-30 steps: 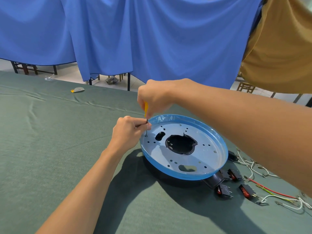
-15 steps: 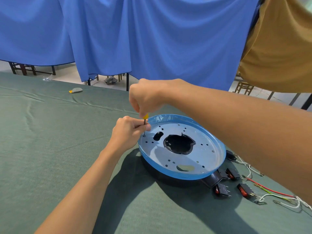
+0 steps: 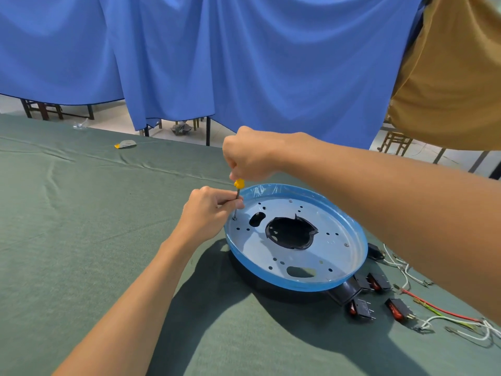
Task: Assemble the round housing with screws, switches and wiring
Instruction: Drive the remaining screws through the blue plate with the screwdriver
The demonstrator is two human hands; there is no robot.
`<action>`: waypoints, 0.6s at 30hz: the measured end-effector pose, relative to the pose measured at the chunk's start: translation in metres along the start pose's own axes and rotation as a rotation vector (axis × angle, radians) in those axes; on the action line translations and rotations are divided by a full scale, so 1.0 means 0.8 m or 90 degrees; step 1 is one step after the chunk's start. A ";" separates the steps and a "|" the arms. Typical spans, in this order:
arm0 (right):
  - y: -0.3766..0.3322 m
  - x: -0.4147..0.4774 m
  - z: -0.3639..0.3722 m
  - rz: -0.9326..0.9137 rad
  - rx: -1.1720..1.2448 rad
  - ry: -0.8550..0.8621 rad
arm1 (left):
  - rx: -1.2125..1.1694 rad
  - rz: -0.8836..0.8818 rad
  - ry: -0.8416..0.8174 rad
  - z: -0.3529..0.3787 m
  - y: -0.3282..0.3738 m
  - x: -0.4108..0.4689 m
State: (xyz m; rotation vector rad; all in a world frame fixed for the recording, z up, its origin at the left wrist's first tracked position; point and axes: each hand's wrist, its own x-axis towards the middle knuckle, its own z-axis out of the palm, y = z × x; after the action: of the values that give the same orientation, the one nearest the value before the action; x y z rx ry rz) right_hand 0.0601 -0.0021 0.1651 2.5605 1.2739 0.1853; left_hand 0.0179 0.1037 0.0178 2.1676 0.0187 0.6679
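Lifted slightly, right hand (image 3: 250, 156) grips the screwdriver (image 3: 238, 198) upright; left hand (image 3: 208, 213) pinches its shaft over the round housing (image 3: 352, 240).

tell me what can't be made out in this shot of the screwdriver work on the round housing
All from the head view:
- Screwdriver handle: mostly hidden inside the right hand.
- Screw at its tip: too small to tell how far it is seated.
- Underside of the round housing: hidden by its own plate and shadow.
- Wires: cut off by the right edge and the forearm.
- Left hand fingertips hide part of the shaft.
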 end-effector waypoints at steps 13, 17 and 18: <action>-0.010 0.006 -0.002 -0.018 0.006 0.015 | -0.028 -0.028 -0.008 0.002 0.005 -0.003; -0.007 0.005 0.016 0.033 0.033 0.070 | -0.059 -0.028 0.070 0.003 0.008 -0.005; -0.008 0.006 0.017 0.040 0.035 0.067 | -0.057 -0.028 0.082 0.003 0.007 -0.004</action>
State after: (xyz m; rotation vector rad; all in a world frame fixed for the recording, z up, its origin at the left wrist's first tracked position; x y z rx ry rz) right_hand 0.0611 0.0026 0.1501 2.6714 1.2512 0.3057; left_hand 0.0150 0.0972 0.0193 2.0294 0.1028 0.7675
